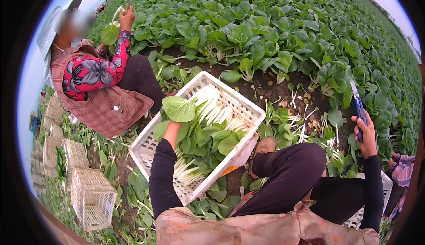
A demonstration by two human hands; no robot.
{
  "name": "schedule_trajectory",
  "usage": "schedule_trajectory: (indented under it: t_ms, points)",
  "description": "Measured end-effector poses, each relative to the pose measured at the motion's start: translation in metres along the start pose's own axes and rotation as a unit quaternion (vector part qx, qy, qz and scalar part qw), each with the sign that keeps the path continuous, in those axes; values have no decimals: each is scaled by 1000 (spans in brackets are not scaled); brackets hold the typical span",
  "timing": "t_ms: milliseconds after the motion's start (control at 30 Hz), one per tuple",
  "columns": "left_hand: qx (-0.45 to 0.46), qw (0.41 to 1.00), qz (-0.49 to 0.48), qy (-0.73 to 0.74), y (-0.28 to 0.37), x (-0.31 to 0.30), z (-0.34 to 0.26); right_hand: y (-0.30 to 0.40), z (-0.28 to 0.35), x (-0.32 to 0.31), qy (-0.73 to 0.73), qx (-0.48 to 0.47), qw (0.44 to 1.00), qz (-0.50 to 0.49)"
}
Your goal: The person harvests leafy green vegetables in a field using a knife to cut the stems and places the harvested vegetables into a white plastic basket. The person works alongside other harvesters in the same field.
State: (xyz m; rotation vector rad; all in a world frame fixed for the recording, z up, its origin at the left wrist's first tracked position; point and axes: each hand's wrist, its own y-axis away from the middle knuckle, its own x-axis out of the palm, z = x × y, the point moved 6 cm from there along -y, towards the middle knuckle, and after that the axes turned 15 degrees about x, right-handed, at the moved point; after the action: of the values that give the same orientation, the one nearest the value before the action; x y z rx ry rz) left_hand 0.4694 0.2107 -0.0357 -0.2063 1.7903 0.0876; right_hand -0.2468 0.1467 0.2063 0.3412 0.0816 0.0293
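A white slatted plastic crate (232,95) stands tilted in view before me, partly filled with leafy greens with pale stalks (209,105), like bok choy. My left hand (175,124) reaches into the crate and is mostly hidden under a broad green leaf; whether its fingers hold the greens cannot be seen. Out to the right, my right hand (364,133) is closed around the blue handle of a utility knife (358,107), whose blade points up and away from me. Cut stalks and loose leaves (298,122) lie on the soil between the crate and the knife.
A co-worker in a plaid vest (99,105) sits close at the upper left, raising a blade and a plant. Rows of leafy greens (265,29) grow ahead. Empty plastic crates (94,195) stand at the lower left. Another person's sleeve (403,168) shows at the right edge, beside a crate (386,188).
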Motion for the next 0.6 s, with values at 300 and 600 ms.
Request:
schedule_trajectory:
  t_ms: [300,600]
  points:
    - [-77,987,-25,-138,-3,103,-9,16,-42,-51,47,32,997,-61]
    - [43,986,117,111,11,-1,-50,55,-83,-33,-54,141,988,11]
